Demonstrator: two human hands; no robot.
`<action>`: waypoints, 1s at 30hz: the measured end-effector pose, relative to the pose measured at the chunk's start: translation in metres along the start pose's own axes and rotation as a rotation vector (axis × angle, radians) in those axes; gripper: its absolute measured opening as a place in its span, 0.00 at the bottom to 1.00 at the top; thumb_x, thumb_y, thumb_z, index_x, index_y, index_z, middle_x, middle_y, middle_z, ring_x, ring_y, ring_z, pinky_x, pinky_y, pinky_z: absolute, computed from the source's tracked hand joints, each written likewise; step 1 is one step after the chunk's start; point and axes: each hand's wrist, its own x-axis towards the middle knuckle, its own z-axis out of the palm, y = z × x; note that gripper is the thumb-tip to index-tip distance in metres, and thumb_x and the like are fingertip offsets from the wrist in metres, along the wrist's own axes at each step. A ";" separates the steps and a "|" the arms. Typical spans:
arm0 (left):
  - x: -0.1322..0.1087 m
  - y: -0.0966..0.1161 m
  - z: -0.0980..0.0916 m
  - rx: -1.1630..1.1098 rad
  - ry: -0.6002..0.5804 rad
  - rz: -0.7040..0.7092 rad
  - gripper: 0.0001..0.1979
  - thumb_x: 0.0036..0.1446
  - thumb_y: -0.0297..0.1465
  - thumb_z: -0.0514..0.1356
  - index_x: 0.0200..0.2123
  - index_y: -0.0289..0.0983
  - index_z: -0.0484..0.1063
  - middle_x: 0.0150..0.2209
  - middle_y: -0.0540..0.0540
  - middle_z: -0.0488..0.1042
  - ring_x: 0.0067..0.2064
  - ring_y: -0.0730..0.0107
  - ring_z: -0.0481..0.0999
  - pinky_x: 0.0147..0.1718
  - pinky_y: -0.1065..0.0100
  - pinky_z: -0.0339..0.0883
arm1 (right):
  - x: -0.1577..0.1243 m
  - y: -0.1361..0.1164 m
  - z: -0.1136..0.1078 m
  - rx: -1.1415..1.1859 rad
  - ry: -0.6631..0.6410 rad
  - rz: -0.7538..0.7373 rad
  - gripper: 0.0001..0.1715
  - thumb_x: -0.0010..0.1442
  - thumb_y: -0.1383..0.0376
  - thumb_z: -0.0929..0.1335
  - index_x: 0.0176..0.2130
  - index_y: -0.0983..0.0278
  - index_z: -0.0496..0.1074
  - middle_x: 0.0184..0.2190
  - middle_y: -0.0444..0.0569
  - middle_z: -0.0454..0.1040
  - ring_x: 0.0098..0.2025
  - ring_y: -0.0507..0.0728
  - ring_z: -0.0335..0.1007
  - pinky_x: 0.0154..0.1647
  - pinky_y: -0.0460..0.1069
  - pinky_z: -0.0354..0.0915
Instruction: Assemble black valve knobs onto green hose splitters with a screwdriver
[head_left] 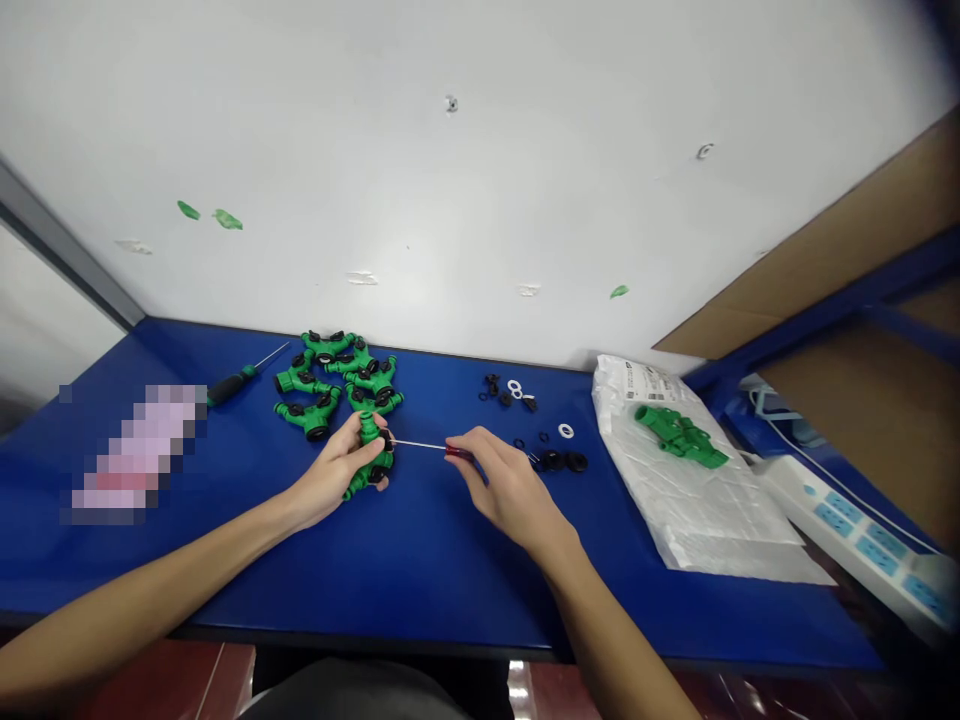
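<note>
My left hand (337, 475) is closed around a green plastic hose fitting (370, 462) with black caps, held just above the blue table (420, 560). My right hand (504, 485) pinches a small red-handled screwdriver (435, 448) whose thin shaft points left, its tip at the fitting's black end. Behind the left hand lies a pile of several matching green fittings (337, 378).
Loose black and white rings (544, 430) are scattered right of the hands. A white plastic bag (697, 490) with one green fitting (681, 435) on it lies at the right, then a white power strip (855, 530). A green-handled screwdriver (240, 378) lies at the back left.
</note>
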 end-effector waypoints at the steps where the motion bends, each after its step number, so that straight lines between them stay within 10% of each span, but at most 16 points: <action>1: -0.001 -0.001 0.000 -0.009 -0.008 -0.008 0.14 0.56 0.37 0.64 0.41 0.40 0.63 0.35 0.50 0.64 0.33 0.71 0.64 0.25 0.68 0.69 | 0.000 0.001 0.000 -0.060 0.016 -0.049 0.08 0.69 0.69 0.60 0.45 0.64 0.67 0.35 0.53 0.74 0.35 0.57 0.71 0.36 0.50 0.67; 8: 0.000 -0.002 -0.001 0.058 -0.048 0.036 0.14 0.57 0.40 0.63 0.40 0.40 0.63 0.34 0.52 0.63 0.31 0.72 0.62 0.25 0.68 0.68 | -0.003 -0.004 0.003 -0.095 -0.070 0.031 0.12 0.70 0.64 0.60 0.38 0.65 0.70 0.26 0.48 0.74 0.24 0.53 0.68 0.26 0.47 0.60; 13: 0.001 0.001 -0.001 0.057 -0.028 0.019 0.16 0.56 0.40 0.64 0.41 0.40 0.63 0.33 0.52 0.63 0.31 0.72 0.62 0.24 0.68 0.68 | -0.001 -0.010 -0.002 0.051 -0.112 0.226 0.15 0.66 0.64 0.65 0.52 0.63 0.63 0.30 0.45 0.73 0.29 0.54 0.72 0.29 0.47 0.65; 22: -0.003 0.003 -0.002 0.094 -0.109 -0.034 0.15 0.58 0.41 0.63 0.40 0.40 0.63 0.33 0.52 0.64 0.29 0.74 0.63 0.24 0.68 0.67 | -0.001 -0.001 -0.005 -0.210 -0.044 -0.119 0.11 0.69 0.70 0.60 0.41 0.67 0.71 0.29 0.51 0.73 0.29 0.56 0.65 0.32 0.50 0.61; 30: -0.001 -0.002 -0.006 0.201 -0.081 0.022 0.14 0.60 0.42 0.60 0.41 0.41 0.62 0.35 0.51 0.63 0.30 0.73 0.62 0.25 0.68 0.67 | 0.000 -0.014 -0.005 0.010 -0.150 0.237 0.08 0.67 0.62 0.63 0.43 0.63 0.68 0.22 0.41 0.70 0.22 0.52 0.66 0.25 0.46 0.59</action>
